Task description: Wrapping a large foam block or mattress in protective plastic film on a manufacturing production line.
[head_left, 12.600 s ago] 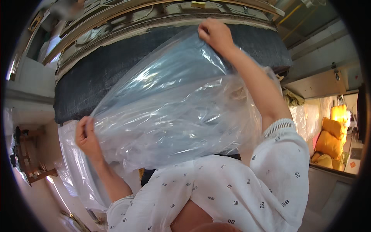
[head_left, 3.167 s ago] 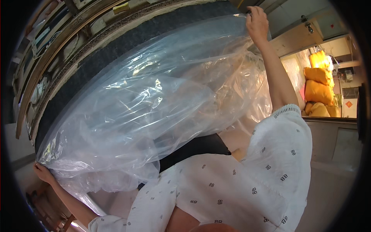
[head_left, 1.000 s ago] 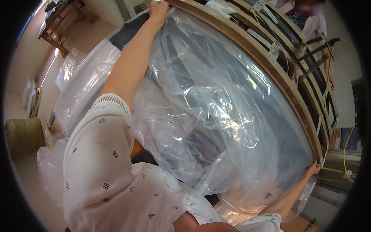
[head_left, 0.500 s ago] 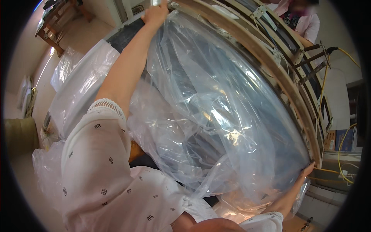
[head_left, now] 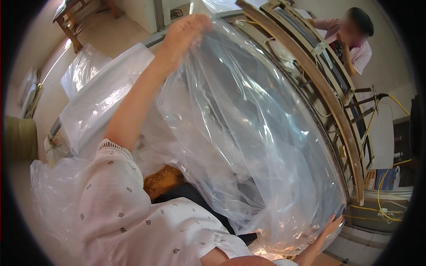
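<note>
A wide sheet of clear plastic film [head_left: 248, 128] spreads across the middle, wrinkled and shiny. My left hand [head_left: 186, 37], at the end of a stretched arm, is closed on its far left corner and holds it raised. Down at the near right, my right hand [head_left: 329, 227] grips the opposite edge of the film, its fingertips partly hidden by the plastic. Between both hands the film hangs in long folds, its near part bunched close to my body.
A long wooden bar [head_left: 330, 97] and a metal-framed machine [head_left: 346, 95] run along the right. Behind it is a person in a pink shirt [head_left: 361, 55]. Yellow cables [head_left: 380, 186] hang at the right. More plastic sheeting [head_left: 106, 95] lies on the left, and a wooden table [head_left: 66, 22] stands far left.
My left hand has come nearer and lifted the film's corner off the far edge. My right hand has moved down and slightly left with its edge. The person behind has shifted.
</note>
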Demonstrator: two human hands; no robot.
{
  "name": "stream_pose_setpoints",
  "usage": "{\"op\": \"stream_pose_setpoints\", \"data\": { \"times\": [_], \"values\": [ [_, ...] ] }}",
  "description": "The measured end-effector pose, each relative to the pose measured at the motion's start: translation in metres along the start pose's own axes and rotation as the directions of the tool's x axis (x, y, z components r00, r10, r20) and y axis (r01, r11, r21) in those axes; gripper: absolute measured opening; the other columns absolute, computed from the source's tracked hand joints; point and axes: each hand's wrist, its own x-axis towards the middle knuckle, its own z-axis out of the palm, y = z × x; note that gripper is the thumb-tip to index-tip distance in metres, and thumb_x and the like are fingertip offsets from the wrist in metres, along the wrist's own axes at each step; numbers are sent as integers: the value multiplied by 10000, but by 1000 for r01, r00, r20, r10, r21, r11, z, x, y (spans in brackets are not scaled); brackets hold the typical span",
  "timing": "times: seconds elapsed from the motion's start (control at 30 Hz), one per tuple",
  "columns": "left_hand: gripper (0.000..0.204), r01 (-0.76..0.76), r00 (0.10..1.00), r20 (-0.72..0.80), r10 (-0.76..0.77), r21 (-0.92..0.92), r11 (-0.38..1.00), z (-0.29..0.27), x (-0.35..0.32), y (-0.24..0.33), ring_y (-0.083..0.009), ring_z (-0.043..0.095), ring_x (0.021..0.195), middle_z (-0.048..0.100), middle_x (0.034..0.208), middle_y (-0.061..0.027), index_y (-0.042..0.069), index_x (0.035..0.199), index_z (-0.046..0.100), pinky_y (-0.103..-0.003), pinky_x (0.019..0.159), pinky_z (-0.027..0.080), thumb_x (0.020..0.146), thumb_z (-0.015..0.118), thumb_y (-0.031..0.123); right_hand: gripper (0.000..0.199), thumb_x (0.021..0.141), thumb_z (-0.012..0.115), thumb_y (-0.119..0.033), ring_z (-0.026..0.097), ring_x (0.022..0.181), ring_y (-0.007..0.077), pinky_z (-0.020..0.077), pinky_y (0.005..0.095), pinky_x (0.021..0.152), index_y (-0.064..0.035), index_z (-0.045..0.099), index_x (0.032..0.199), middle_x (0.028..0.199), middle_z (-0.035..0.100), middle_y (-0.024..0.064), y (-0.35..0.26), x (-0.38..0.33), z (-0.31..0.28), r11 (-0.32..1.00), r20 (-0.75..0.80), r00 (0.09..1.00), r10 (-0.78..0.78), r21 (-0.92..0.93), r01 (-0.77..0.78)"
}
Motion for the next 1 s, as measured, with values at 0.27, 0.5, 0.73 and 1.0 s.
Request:
{"op": "stream_pose_setpoints", "data": {
  "times": [0.27, 0.5, 0.73, 1.0],
  "values": [
    [156, -136, 991, 1, 136, 39, 990, -19, -42, 33, -25, 428, 686, 574, 807, 47, 51, 934, 629, -174, 606, 325, 825, 607, 160, 571, 905, 394, -389, 356, 1193, 377, 306, 395, 988, 50, 364, 1269, 1290, 375, 247, -16, 2, -4, 995, 132, 987, 96, 6, -97],
    [163, -29, 997, -79, 26, -29, 999, -16, -49, 41, -61, 523, 806, 609, 889, 15, 50, 931, 638, -200, 700, 405, 814, 620, 163, 533, 910, 386, -367, 329, 1228, 362, 255, 394, 1029, 28, 385, 1268, 1326, 347, 231, 19, -8, 4, 997, 140, 988, 71, -22, -69],
    [386, 90, 995, -99, -22, 760, 644, -123, 47, 14, -164, 509, 1063, 546, 1179, -88, 5, 1179, 525, -272, 934, 369, 876, 490, 241, 452, 883, 424, -280, 322, 1235, 332, 217, 393, 1037, -31, 428, 1259, 1321, 370, 198, -80, -32, -46, 966, 66, 995, -72, 254, 53],
    [408, -98, 973, 202, 109, 794, -600, -205, 190, -2, -288, 515, 1063, 549, 1161, -144, 52, 1178, 527, -362, 929, 370, 845, 497, 284, 506, 873, 396, -412, 246, 1289, 308, 191, 558, 991, -179, 364, 1322, 1393, 299, 95, -141, -65, -75, 962, 114, 987, -114, 260, 81]
  ]
}}
